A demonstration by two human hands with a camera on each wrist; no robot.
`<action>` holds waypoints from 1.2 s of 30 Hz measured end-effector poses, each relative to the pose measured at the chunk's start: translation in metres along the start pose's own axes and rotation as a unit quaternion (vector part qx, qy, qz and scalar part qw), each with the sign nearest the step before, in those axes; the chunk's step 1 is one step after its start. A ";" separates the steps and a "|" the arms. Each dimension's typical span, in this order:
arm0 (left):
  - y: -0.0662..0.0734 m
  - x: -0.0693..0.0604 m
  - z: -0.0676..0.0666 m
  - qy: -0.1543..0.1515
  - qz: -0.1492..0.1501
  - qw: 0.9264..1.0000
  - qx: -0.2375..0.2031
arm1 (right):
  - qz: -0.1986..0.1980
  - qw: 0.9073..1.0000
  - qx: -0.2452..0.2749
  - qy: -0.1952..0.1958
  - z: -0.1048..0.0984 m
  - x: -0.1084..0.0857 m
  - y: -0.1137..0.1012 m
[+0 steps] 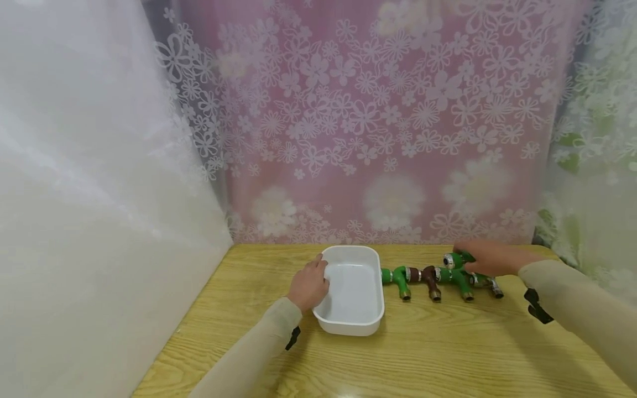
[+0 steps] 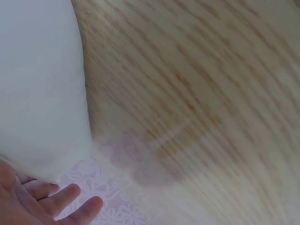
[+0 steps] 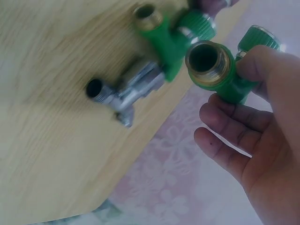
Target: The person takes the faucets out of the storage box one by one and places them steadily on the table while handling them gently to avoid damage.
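Observation:
My left hand is at the left rim of a white rectangular basin, gripping it with the thumb over the inside. The left wrist view shows the outer wall of the basin and several fingertips past its rim. My right hand holds a green tap above the table, pinched between thumb and fingers, its brass threaded mouth facing the wrist camera. Under it lie a chrome tap and another green tap. Further left are a dark brown tap and a green tap.
The taps lie in a row on the wood-grain table, to the right of the basin. A pink flowered curtain hangs behind the table, a white sheet at the left, and a green-patterned curtain at the right.

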State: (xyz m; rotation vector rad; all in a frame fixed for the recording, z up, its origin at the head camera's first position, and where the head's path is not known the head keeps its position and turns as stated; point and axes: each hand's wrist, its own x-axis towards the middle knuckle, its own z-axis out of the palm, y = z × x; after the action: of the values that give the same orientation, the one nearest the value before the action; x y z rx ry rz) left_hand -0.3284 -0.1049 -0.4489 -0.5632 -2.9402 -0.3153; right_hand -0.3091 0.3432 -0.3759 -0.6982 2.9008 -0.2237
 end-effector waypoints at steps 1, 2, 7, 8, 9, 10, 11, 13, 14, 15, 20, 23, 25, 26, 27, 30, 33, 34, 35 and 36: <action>0.000 0.000 0.000 -0.001 0.000 1.000 0.002 | 0.002 1.000 0.000 -0.001 0.000 -0.001 0.004; -0.001 0.000 0.000 0.000 0.001 1.000 0.004 | 0.007 1.000 0.002 0.000 0.001 -0.003 0.007; -0.001 0.000 0.000 -0.001 0.004 1.000 0.001 | 0.014 1.000 0.005 0.003 0.006 -0.009 0.023; -0.001 0.000 0.001 0.000 0.004 1.000 0.000 | 0.016 1.000 0.007 0.005 0.008 -0.010 0.025; -0.001 -0.001 0.001 0.000 0.005 1.000 -0.002 | 0.016 1.000 0.005 0.006 0.009 -0.011 0.029; -0.001 -0.001 0.001 0.000 0.005 1.000 -0.002 | 0.019 1.000 0.006 0.009 0.011 -0.013 0.031; -0.001 -0.001 0.002 0.001 0.006 1.000 -0.004 | 0.020 1.000 0.003 0.010 0.012 -0.014 0.035; -0.002 -0.001 0.003 0.001 0.007 1.000 -0.006 | 0.022 1.000 -0.004 0.014 0.015 -0.017 0.041; -0.001 -0.001 0.003 0.000 0.007 1.000 -0.007 | 0.024 1.000 -0.008 0.016 0.017 -0.019 0.044; -0.001 -0.001 0.003 -0.001 0.007 1.000 -0.007 | 0.026 0.999 -0.013 0.017 0.018 -0.020 0.047; -0.001 -0.001 0.004 -0.003 0.005 1.000 -0.004 | 0.038 0.999 -0.026 0.021 0.023 -0.027 0.062; -0.001 -0.001 0.003 0.000 0.004 1.000 -0.002 | 0.046 0.998 -0.023 0.023 0.026 -0.031 0.070; 0.000 -0.001 0.003 0.000 0.004 1.000 0.000 | 0.052 0.998 -0.024 0.024 0.027 -0.034 0.074; 0.000 -0.001 0.003 0.000 0.004 1.000 0.000 | 0.055 0.998 -0.026 0.024 0.028 -0.035 0.076; 0.000 -0.001 0.002 -0.002 0.003 1.000 0.001 | 0.056 0.998 -0.030 0.024 0.029 -0.037 0.078; 0.001 -0.002 0.002 -0.004 0.001 1.000 0.002 | 0.064 0.997 -0.045 0.025 0.031 -0.041 0.083; 0.000 -0.002 0.002 -0.003 0.000 1.000 0.003 | 0.072 0.996 -0.057 0.018 0.033 -0.044 0.088; 0.000 -0.002 0.002 -0.002 0.000 1.000 0.002 | 0.077 0.995 -0.057 0.014 0.034 -0.044 0.089; 0.000 -0.002 0.003 -0.001 0.001 1.000 0.002 | 0.080 0.995 -0.057 0.009 0.035 -0.045 0.091; 0.000 -0.002 0.003 0.000 0.002 1.000 0.003 | 0.083 0.995 -0.054 0.006 0.035 -0.046 0.093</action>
State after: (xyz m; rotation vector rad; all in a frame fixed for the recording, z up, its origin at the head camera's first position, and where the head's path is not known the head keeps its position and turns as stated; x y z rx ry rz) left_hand -0.3267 -0.1047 -0.4518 -0.5671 -2.9390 -0.3062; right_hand -0.3035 0.4424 -0.4215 -0.4687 2.9796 -0.0505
